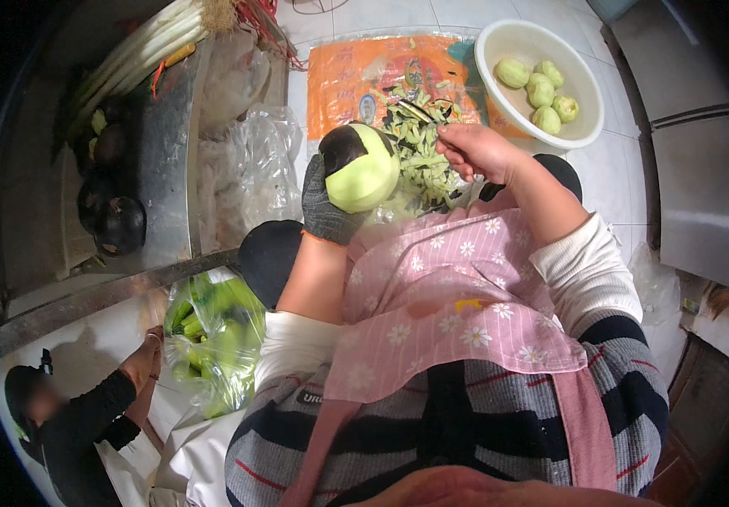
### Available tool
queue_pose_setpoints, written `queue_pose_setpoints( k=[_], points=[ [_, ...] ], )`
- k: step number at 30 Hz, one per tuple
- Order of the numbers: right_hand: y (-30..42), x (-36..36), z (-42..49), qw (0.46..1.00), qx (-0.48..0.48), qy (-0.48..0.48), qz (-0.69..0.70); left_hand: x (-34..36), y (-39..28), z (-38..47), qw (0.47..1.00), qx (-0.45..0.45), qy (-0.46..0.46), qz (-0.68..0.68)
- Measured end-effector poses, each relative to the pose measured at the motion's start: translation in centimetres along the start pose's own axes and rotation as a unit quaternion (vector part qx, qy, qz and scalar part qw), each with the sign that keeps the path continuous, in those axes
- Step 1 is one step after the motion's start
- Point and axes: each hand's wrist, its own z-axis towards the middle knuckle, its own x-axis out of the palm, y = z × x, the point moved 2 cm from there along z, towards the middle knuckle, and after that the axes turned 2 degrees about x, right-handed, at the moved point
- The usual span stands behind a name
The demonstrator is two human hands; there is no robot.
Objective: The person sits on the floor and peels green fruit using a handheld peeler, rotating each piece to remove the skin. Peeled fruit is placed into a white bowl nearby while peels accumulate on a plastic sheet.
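Note:
A round dark-purple eggplant, peeled pale green over much of its side, rests in my left hand. That hand wears a grey knit glove with an orange cuff. Bare and to the right, my right hand grips a peeler, whose blade end points up and left, apart from the eggplant. Under the peeler lies a heap of green and dark peelings on an orange printed plastic sack. Part of the heap is hidden behind the eggplant and my right hand.
A white plastic basket at the upper right holds several peeled eggplants. Leeks and unpeeled eggplants lie on the metal shelf at left. Below are bagged green vegetables and another person.

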Motion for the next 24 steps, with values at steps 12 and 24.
queue_pose_setpoints(
  k=[12, 24],
  points=[
    [0.6, 3.7, 0.0, 0.81, -0.271, -0.128, -0.505, 0.4, 0.2, -1.2, 0.89, 0.133, 0.044, 0.434],
    [1.8, 5.2, -4.0, 0.805, -0.355, -0.056, -0.473, 0.2, -0.2, -1.2, 0.992, -0.052, -0.063, -0.09]
  ],
)
